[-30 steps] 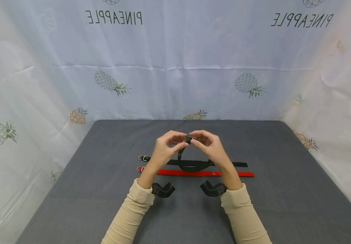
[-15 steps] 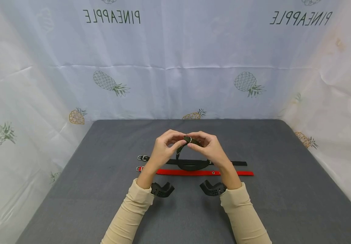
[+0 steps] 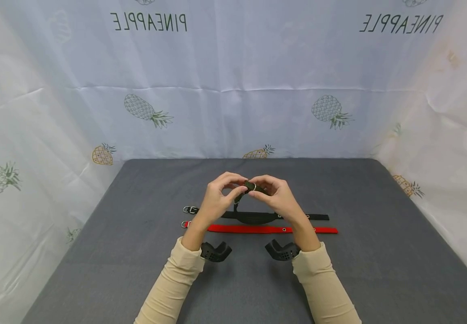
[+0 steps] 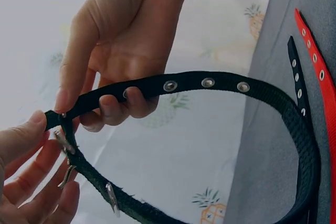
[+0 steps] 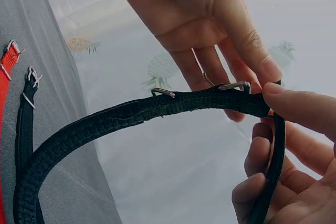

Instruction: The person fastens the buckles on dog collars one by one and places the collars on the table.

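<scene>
Both hands hold a dark green-black buckle collar (image 3: 250,185), bent into a loop above the table. My left hand (image 3: 216,198) pinches the buckle end, its thumb at the strap's tip in the left wrist view. My right hand (image 3: 278,198) grips the eyelet end, with the strap (image 4: 207,81) running across its curled fingers. In the right wrist view, the metal buckle (image 5: 236,86) and a D-ring (image 5: 163,93) sit along the collar's upper side. The eyelet strap meets the buckle end between the two thumbs. The loop's lower bend hangs over the collars on the table.
A black collar (image 3: 318,217) and a red collar (image 3: 237,229) lie side by side on the grey tabletop (image 3: 156,279), buckles to the left. Black brackets (image 3: 216,252) are worn at both wrists. A pineapple-print curtain (image 3: 225,121) stands behind the table.
The collar's ends have turned slightly between the fingers, and a silver ring now shows near the right fingertips. The right fingers shifted a little left; the loop's lower bend rose slightly.
</scene>
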The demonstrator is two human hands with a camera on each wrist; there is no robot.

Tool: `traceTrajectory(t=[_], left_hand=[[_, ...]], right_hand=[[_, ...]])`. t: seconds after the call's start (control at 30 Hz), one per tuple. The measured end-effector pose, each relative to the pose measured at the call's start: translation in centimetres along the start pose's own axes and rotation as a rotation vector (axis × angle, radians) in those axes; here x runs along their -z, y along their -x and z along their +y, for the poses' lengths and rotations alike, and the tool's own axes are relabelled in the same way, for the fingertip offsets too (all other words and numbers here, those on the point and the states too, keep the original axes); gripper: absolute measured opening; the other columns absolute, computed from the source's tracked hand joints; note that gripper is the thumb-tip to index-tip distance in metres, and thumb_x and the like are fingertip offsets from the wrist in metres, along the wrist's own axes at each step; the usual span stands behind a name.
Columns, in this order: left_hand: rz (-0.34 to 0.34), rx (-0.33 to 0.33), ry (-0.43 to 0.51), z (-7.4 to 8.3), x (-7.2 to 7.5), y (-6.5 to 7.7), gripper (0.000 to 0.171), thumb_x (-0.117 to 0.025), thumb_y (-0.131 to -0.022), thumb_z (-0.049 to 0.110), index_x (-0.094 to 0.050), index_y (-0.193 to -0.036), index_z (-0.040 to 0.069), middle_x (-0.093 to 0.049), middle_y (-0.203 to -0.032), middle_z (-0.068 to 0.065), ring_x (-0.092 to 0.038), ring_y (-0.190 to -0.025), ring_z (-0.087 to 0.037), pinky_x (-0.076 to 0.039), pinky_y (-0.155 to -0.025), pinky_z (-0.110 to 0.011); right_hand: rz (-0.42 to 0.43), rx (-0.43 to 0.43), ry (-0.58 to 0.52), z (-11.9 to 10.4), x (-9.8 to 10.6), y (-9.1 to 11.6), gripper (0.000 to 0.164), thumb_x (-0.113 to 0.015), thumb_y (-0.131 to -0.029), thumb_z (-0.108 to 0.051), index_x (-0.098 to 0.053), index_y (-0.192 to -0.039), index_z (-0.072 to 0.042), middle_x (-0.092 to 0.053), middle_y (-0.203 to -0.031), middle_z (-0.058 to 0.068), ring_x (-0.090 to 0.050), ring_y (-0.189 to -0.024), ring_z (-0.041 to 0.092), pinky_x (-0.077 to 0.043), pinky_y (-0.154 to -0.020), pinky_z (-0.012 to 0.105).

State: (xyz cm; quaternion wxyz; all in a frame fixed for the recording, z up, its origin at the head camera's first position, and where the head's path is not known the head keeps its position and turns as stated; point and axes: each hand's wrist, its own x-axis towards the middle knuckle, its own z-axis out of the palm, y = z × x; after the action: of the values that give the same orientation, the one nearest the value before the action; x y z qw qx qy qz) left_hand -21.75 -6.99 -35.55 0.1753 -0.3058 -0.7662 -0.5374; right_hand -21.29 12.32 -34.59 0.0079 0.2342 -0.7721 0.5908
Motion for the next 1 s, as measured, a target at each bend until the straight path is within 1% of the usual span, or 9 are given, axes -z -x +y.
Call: traceTrajectory(t=[0.13,0.23,0.37,0.47,0.57,0.67,0.8,0.9,1.0], left_hand=[[0.019,0.006,-0.009,-0.1,0.2,0.0,0.019,-0.068,-0.087,0.005,-0.069,-0.106,0.0,-0.067,-0.104,-0.016,-0.065,-0.098,-0.027,-0.056,-0.086,-0.029],[0.028,0.02,-0.012,-0.1,0.4,0.0,0.021,-0.067,-0.088,0.005,-0.068,-0.108,0.0,-0.067,-0.105,-0.016,-0.065,-0.1,-0.027,-0.056,-0.089,-0.031],[0.039,0.015,-0.005,-0.1,0.6,-0.1,0.022,-0.065,-0.089,0.004,-0.066,-0.111,-0.001,-0.067,-0.107,-0.018,-0.065,-0.102,-0.029,-0.055,-0.091,-0.036],[0.053,0.012,0.01,-0.1,0.7,-0.2,0.022,-0.064,-0.09,0.003,-0.064,-0.112,-0.002,-0.066,-0.109,-0.019,-0.064,-0.103,-0.031,-0.055,-0.092,-0.037],[0.073,0.026,0.03,-0.2,0.8,-0.3,0.022,-0.063,-0.091,0.002,-0.064,-0.112,-0.003,-0.066,-0.11,-0.02,-0.064,-0.103,-0.03,-0.055,-0.093,-0.034],[0.103,0.039,0.051,-0.1,1.0,-0.3,0.021,-0.062,-0.091,0.002,-0.063,-0.112,-0.005,-0.066,-0.108,-0.021,-0.065,-0.098,-0.023,-0.054,-0.089,-0.027],[0.139,0.054,0.08,0.0,1.3,-0.3,0.022,-0.061,-0.092,0.003,-0.062,-0.112,-0.006,-0.066,-0.105,-0.022,-0.065,-0.091,-0.006,-0.053,-0.084,-0.021],[0.156,0.064,0.096,0.0,1.4,-0.3,0.022,-0.061,-0.093,0.003,-0.062,-0.112,-0.006,-0.066,-0.103,-0.023,-0.063,-0.088,0.003,-0.052,-0.083,-0.019],[0.16,0.068,0.107,0.0,1.4,-0.3,0.022,-0.06,-0.093,0.002,-0.061,-0.113,-0.007,-0.066,-0.103,-0.025,-0.061,-0.088,0.007,-0.051,-0.083,-0.017]], right_hand=[[0.014,-0.006,0.0,0.3,0.0,-0.1,0.031,-0.067,-0.088,-0.005,-0.061,-0.117,0.005,-0.064,-0.108,0.022,-0.06,-0.084,0.003,-0.052,-0.078,0.017],[0.024,-0.016,-0.004,0.5,0.1,-0.2,0.03,-0.068,-0.088,-0.005,-0.062,-0.116,0.004,-0.065,-0.102,0.011,-0.059,-0.083,0.004,-0.052,-0.077,0.018],[0.028,-0.023,-0.011,0.6,0.3,-0.2,0.029,-0.068,-0.088,-0.006,-0.062,-0.115,0.004,-0.064,-0.097,-0.003,-0.06,-0.082,0.004,-0.052,-0.078,0.019],[0.029,-0.024,-0.018,0.7,0.4,-0.2,0.029,-0.068,-0.088,-0.006,-0.062,-0.115,0.004,-0.063,-0.095,-0.008,-0.061,-0.081,0.004,-0.052,-0.078,0.019],[0.034,-0.029,-0.024,0.8,0.4,-0.2,0.029,-0.068,-0.088,-0.007,-0.062,-0.115,0.004,-0.063,-0.093,-0.011,-0.062,-0.081,0.003,-0.052,-0.078,0.019],[0.04,-0.033,-0.025,1.0,0.5,-0.2,0.029,-0.068,-0.088,-0.006,-0.062,-0.115,0.004,-0.063,-0.092,-0.014,-0.062,-0.081,0.002,-0.052,-0.078,0.019],[0.046,-0.028,-0.029,1.1,0.6,-0.3,0.028,-0.067,-0.089,-0.006,-0.061,-0.115,0.004,-0.063,-0.09,-0.016,-0.061,-0.08,0.002,-0.051,-0.076,0.019],[0.046,-0.017,-0.033,1.3,0.7,-0.3,0.028,-0.066,-0.09,-0.007,-0.061,-0.115,0.005,-0.063,-0.09,-0.012,-0.06,-0.078,0.003,-0.05,-0.075,0.02],[0.044,-0.014,-0.026,1.3,0.7,-0.3,0.027,-0.065,-0.091,-0.008,-0.059,-0.115,0.004,-0.062,-0.091,-0.006,-0.058,-0.076,0.005,-0.05,-0.073,0.022]])
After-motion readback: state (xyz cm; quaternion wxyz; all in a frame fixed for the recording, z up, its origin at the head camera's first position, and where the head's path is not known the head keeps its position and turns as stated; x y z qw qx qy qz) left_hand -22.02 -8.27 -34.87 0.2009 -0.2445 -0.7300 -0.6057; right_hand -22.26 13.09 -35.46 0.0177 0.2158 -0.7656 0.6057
